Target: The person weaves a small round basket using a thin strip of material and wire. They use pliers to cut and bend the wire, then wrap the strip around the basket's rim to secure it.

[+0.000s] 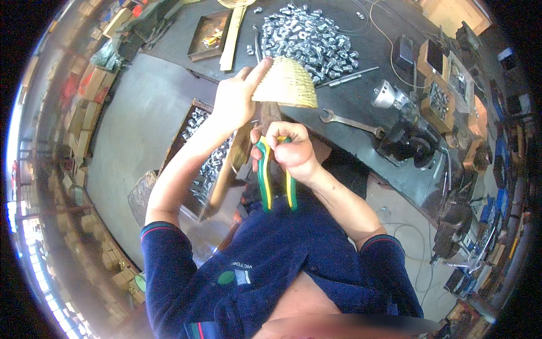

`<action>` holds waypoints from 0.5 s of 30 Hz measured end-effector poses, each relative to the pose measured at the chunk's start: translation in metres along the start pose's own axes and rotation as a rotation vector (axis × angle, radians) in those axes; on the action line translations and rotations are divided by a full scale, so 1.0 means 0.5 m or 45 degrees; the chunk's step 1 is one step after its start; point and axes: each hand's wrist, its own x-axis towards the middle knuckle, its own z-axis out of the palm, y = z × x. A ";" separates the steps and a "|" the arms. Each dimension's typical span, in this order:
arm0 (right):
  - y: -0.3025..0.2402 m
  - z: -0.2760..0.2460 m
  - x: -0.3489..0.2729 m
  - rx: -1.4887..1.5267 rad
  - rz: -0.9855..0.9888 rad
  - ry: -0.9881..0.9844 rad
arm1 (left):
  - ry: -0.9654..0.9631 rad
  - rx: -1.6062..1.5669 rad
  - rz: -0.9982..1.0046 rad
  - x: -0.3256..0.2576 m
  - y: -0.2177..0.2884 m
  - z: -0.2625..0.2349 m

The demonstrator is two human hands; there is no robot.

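Tilted over the bench edge in front of me is a pale yellow, dome-shaped woven basket (287,85). My left hand (236,97) grips its left side, with the forefinger stretched along the weave and the thumb hidden. Just below the basket's rim, my right hand (289,151) is closed around the upper grips of pliers (263,181) with green and yellow handles. The handles point back toward my body and stand apart. The jaws are up by the rim; whether they bite on anything I cannot tell.
Beyond the basket lies a heap of shiny metal fittings (307,42). Left of it are a long-handled pale scoop (228,50) and a dark tray (197,46). A wrench (351,123) and a metal rod (349,77) lie to the right. Fittings fill a wooden box (213,195) under my left forearm.
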 end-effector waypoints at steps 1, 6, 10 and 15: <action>-0.001 -0.002 -0.001 0.008 -0.020 0.017 | 0.030 -0.003 -0.001 -0.001 -0.006 0.012; 0.015 -0.010 -0.009 -0.084 -0.056 0.186 | 0.128 0.036 -0.044 -0.005 -0.016 0.064; 0.023 -0.006 -0.006 -0.091 -0.073 0.252 | 0.123 0.055 -0.087 -0.005 -0.017 0.085; 0.040 -0.006 -0.004 0.006 -0.131 0.279 | 0.112 0.085 -0.124 -0.006 -0.014 0.101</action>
